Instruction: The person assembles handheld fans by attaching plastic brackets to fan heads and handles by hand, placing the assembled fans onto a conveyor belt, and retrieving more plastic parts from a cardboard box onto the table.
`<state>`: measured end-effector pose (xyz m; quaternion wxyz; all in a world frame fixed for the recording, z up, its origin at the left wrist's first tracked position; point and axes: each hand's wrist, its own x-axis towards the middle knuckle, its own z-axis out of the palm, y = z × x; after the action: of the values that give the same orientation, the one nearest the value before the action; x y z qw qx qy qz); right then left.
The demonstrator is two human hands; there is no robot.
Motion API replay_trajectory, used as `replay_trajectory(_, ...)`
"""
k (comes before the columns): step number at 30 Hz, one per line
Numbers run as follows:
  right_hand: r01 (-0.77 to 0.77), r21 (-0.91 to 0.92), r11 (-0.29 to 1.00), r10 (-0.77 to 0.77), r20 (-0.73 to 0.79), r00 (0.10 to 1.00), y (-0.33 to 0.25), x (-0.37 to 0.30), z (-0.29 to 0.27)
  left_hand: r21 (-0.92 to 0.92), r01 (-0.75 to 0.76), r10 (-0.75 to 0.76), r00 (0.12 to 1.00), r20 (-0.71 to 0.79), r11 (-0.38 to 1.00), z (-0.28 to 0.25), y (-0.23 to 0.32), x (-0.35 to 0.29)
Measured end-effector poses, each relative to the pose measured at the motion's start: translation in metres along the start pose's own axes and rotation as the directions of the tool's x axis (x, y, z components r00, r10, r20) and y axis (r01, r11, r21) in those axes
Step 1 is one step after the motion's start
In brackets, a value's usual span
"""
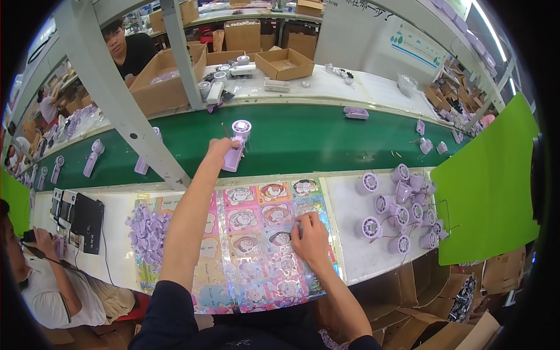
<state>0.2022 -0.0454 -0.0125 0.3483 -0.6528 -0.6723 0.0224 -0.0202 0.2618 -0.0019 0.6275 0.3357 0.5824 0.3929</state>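
My left hand reaches forward over the green conveyor belt. Its fingers close on a lilac handheld fan, whose round head points away from me. A thin wire stands up beside the head. My right hand rests on a shiny mat printed with colourful cartoon cards. Those fingers are curled together, and a small dark thing shows at them, too small to name. To the left on the mat lies a heap of small lilac plastic parts.
Several lilac fan heads with wires stand at the right, before a bright green panel. A grey post slants across the left side. More fans ride the belt. A co-worker sits at the left, near a black device.
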Motion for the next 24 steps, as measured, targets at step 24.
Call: replay_trajectory(24, 0.000, 0.001, 1.000, 0.000, -0.017, 1.000, 0.000, 0.000, 0.000, 0.138, -0.098, 0.103, 0.994, -0.032, 0.986, 0.000, 0.002, -0.002)
